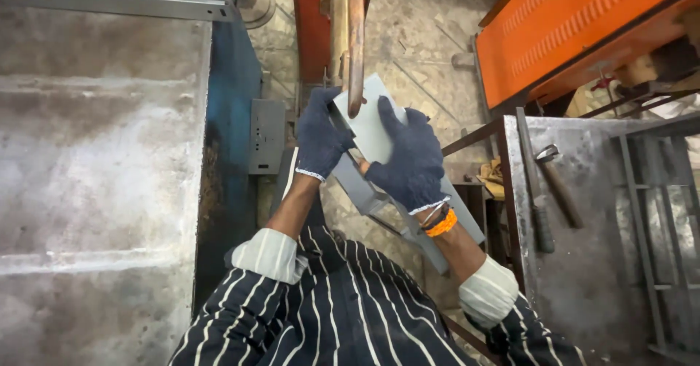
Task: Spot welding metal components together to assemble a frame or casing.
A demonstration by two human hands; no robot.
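Both gloved hands are on the grey sheet-metal piece (373, 129), and it sits right under the copper-coloured rod (355, 38) that comes down from the top of the view. The left hand (319, 136) is clamped on the piece's left edge, fingers wrapped over it, just left of the rod's tip. The right hand (410, 160) grips the piece from the right, fingers spread across its flat face, with an orange band (442, 224) on that wrist. The rod's tip touches the upper face of the piece, between the two hands. The piece tilts down and away to the lower right of the rod. Well right of the rod, a steel counter (583, 264) carries a hammer (558, 180) and a long dark tool (534, 187) lying side by side.
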